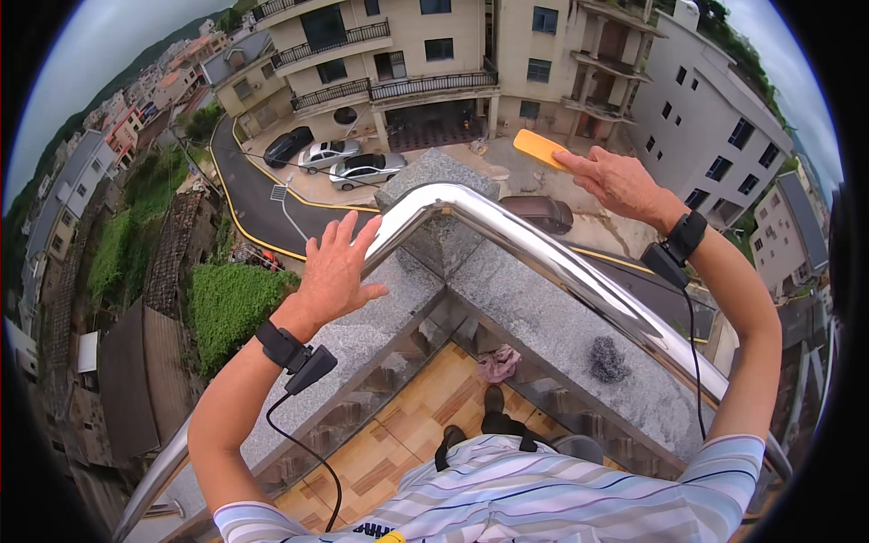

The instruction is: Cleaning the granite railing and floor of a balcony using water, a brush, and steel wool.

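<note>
My right hand (pixel 614 183) grips one end of a flat, rounded yellow-orange piece (pixel 536 147), like the back of a scrubbing brush. Its underside is hidden. It is raised beyond the right run of the polished steel handrail (pixel 577 271). On the left, my left hand (pixel 336 271) is spread with nothing in it, its fingertips beside the rail near the bend. I cannot tell whether they touch it. A dark metal scouring ball (pixel 607 360) lies on the right granite ledge (pixel 543 305).
A crumpled pink cloth (pixel 497 363) lies in the corner near my feet. Behind my shirt a grey bucket (pixel 579 446) partly shows on the tiled floor (pixel 400 414). A granite post (pixel 441 173) stands past the rail's bend. Beyond is a drop to a road (pixel 261 183) and parked cars (pixel 370 171).
</note>
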A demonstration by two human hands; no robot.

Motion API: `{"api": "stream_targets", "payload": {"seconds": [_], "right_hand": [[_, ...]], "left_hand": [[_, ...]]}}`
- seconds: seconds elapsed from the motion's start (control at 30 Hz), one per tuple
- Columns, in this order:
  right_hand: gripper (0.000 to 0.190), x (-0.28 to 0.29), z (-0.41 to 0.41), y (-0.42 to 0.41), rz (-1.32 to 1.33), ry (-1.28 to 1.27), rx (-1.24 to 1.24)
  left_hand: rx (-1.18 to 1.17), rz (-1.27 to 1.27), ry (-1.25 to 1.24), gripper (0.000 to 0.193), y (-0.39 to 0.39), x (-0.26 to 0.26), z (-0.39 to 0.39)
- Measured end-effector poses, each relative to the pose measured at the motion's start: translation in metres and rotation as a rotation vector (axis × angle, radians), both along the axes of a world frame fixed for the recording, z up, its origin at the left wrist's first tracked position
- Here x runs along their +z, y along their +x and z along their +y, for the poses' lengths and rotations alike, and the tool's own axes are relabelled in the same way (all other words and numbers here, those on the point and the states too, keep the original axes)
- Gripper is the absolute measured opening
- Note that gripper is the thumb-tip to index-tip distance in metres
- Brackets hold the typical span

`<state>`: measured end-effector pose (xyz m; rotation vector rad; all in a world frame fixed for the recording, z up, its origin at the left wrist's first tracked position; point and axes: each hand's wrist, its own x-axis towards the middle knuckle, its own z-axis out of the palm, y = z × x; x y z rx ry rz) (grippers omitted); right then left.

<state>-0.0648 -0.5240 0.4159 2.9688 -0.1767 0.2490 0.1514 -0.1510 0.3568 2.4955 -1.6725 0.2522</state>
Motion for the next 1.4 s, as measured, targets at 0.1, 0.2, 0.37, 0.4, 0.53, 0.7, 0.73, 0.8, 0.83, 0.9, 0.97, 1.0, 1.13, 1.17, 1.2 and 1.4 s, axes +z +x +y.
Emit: {"api": "stream_targets", "payload": {"seconds": [0.1,0.2,0.37,0.4,0.53,0.7,0.73,0.8,0.83,0.9,0.97,1.0,1.13,1.17,1.2,1.4], "right_hand": [[0.045,-0.048,-0.020,0.031,0.126,-0.019,0.067],[0.045,-0.079,-0.029,0.064,0.159,-0.017,0.153],[0.047,-0.116,-0.048,0.129,0.237,0.019,0.204],[0.047,-0.123,-0.048,0.146,0.224,0.077,0.201],[0.045,-0.167,-0.053,0.205,0.072,0.239,0.205],[0.048,-0.143,-0.067,0.150,0.155,0.273,0.241],[0.050,-0.134,-0.066,0.129,0.239,0.266,0.196],[0.051,-0.138,-0.070,0.118,0.322,0.263,0.142],[0.051,-0.154,-0.073,0.127,0.206,0.322,0.132],[0.051,-0.182,-0.083,0.139,-0.027,0.399,0.146],[0.051,-0.183,-0.094,0.158,0.056,0.451,0.121],[0.051,-0.182,-0.096,0.162,0.138,0.506,0.094],[0.049,-0.173,-0.095,0.123,0.074,0.593,0.162],[0.050,-0.163,-0.081,0.112,0.144,0.555,0.157],[0.052,-0.169,-0.077,0.107,0.201,0.531,0.178],[0.045,-0.153,-0.055,0.217,0.147,0.523,0.212]], "left_hand": [[0.121,0.059,0.272,0.108,0.003,-0.012,0.019],[0.129,0.001,0.290,0.104,0.011,-0.028,0.025],[0.143,-0.007,0.293,0.098,0.010,-0.026,0.021],[0.158,-0.015,0.279,0.096,0.010,-0.027,0.019],[0.158,-0.059,0.203,0.093,0.010,-0.035,0.014],[0.177,-0.044,0.207,0.092,0.007,-0.032,0.014],[0.194,-0.044,0.217,0.090,0.007,-0.030,0.015],[0.185,-0.062,0.217,0.090,0.006,-0.031,0.013],[0.180,-0.082,0.211,0.090,0.006,-0.032,0.012],[0.161,-0.073,0.218,0.090,0.008,-0.032,0.009],[0.149,-0.082,0.223,0.093,0.014,-0.035,0.008],[0.140,-0.091,0.226,0.093,0.015,-0.038,0.008],[0.174,-0.089,0.208,0.094,0.008,-0.037,0.014],[0.192,-0.075,0.220,0.094,0.006,-0.035,0.016],[0.197,-0.061,0.227,0.093,0.006,-0.034,0.014],[0.210,-0.088,0.218,0.091,0.010,-0.038,0.009]]}}
